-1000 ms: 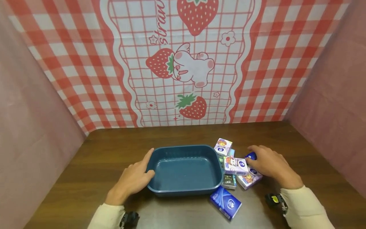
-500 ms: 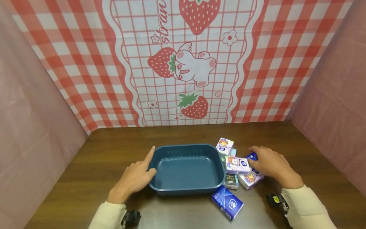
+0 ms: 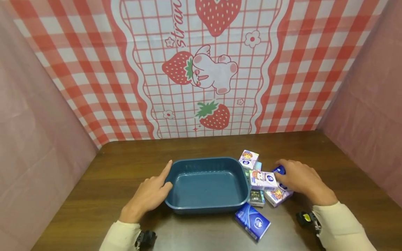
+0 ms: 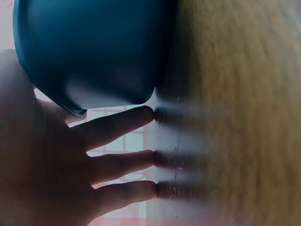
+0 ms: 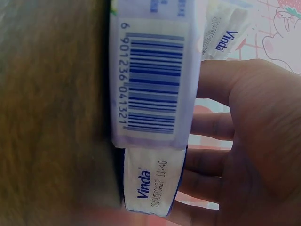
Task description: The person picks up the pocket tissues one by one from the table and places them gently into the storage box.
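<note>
A dark teal plastic tub point(image 3: 207, 210) stands on the table with nothing in it. My left hand point(image 3: 147, 197) holds its left rim, thumb over the edge and index finger along the corner. In the left wrist view three straight fingers point(image 4: 124, 165) reach down to the tabletop outside the tub. To the tub's right my right hand point(image 3: 301, 179) grips a blue tissue pack point(image 3: 278, 170), mostly hidden by the hand. Beside it lie purple-and-white cartoon tissue packs, one flat on top point(image 3: 263, 180) and one nearer me point(image 3: 277, 197). A barcode end point(image 5: 153, 82) fills the right wrist view.
Another cartoon pack point(image 3: 248, 159) lies at the tub's back right corner. A black-labelled pack point(image 3: 257, 198) is partly covered in the heap. Nearer me a blue tissue pack point(image 3: 252, 222) lies at the tub's front right corner. A checked strawberry cloth point(image 3: 216, 115) hangs behind the table.
The whole view has shifted slightly, so things appear a little further right. Both hands keep their places on the tub and the blue tissue pack.
</note>
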